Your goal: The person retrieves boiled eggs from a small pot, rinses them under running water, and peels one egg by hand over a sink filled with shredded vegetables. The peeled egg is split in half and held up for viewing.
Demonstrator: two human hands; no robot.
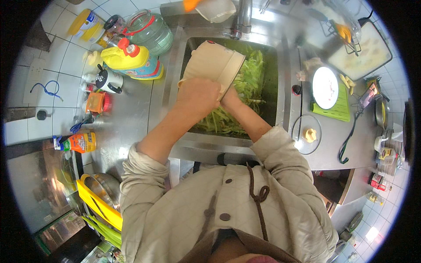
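A beige plastic basin (210, 64) is tilted over the metal sink (269, 120), with its outer side facing up. My left hand (200, 90) is closed on the near part of the basin. My right hand (230, 98) reaches to the basin's right edge; its fingers are hidden behind the basin, so its grip does not show. Below, in the sink, lie green leafy stalks (253, 72), with cut pale-green pieces (223, 121) towards the near side. The basin's inside is out of sight.
Left of the sink stand a yellow detergent jug (131, 62), a large glass jar (149, 33) and a white mug (110, 80). A faucet (243, 19) rises behind it. On the right counter are a white plate (325, 88), a green mat (338, 107) and a glass lid (307, 134).
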